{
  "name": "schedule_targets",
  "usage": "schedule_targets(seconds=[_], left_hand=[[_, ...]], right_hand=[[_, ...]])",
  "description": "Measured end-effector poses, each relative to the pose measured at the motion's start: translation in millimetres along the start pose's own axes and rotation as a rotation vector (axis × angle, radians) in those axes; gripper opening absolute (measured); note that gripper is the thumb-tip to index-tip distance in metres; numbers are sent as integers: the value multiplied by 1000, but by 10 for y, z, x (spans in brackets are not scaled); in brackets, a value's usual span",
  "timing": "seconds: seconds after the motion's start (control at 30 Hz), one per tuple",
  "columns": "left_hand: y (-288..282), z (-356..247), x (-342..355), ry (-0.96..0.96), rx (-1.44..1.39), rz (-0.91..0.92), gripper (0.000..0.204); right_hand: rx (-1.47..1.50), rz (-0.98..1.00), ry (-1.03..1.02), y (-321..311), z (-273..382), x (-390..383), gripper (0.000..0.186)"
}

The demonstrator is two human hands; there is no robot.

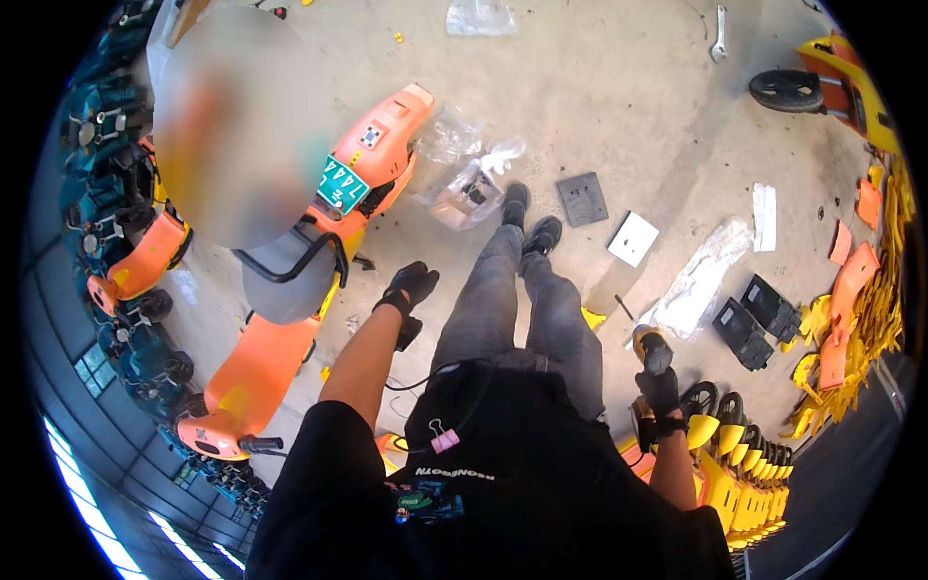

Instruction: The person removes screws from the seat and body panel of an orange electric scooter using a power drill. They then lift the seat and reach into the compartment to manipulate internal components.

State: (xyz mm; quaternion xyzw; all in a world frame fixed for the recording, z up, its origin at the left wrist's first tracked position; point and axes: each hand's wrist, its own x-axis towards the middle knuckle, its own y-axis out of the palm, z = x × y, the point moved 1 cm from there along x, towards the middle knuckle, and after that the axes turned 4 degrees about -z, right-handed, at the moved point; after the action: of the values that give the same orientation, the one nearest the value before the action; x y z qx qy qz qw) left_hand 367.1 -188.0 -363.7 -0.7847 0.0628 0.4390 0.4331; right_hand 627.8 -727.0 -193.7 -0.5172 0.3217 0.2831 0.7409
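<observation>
My right hand [660, 389], in a black glove, grips a yellow and black cordless drill [653, 350] by its handle. A long thin bit [625, 309] points from it toward the far left. My left hand [416, 287], gloved in black too, hangs in front of me with thumb and fingers apart and holds nothing. Nearest to it is an orange scooter [259, 377] with a grey seat [290, 285], a black grab rail [290, 266] and a green plate [340, 185] at its rear. A round blur hides what is beside the scooter's rear.
On the floor lie a clear plastic bag [462, 198], a dark grey panel [581, 199], a white square [633, 239], white wrapping [698, 280], black boxes [742, 333] and a wrench [719, 35]. Yellow scooters [739, 488] stand near right; yellow and orange parts [865, 290] pile farther right.
</observation>
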Motion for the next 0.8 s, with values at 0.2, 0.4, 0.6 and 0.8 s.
schedule_targets(seconds=[0.2, 0.4, 0.6, 0.8], left_hand=[[-219, -492, 899, -426, -270, 151, 58], [616, 292, 2621, -456, -1, 3, 73], [769, 603, 3796, -494, 188, 57, 101], [1253, 857, 4423, -279, 3, 107, 58]], right_hand=[[-25, -37, -67, 184, -43, -101, 28], [-351, 34, -196, 534, -47, 255, 16], [-358, 85, 61, 824, -337, 471, 25], [-315, 238, 415, 970, -451, 731, 35]])
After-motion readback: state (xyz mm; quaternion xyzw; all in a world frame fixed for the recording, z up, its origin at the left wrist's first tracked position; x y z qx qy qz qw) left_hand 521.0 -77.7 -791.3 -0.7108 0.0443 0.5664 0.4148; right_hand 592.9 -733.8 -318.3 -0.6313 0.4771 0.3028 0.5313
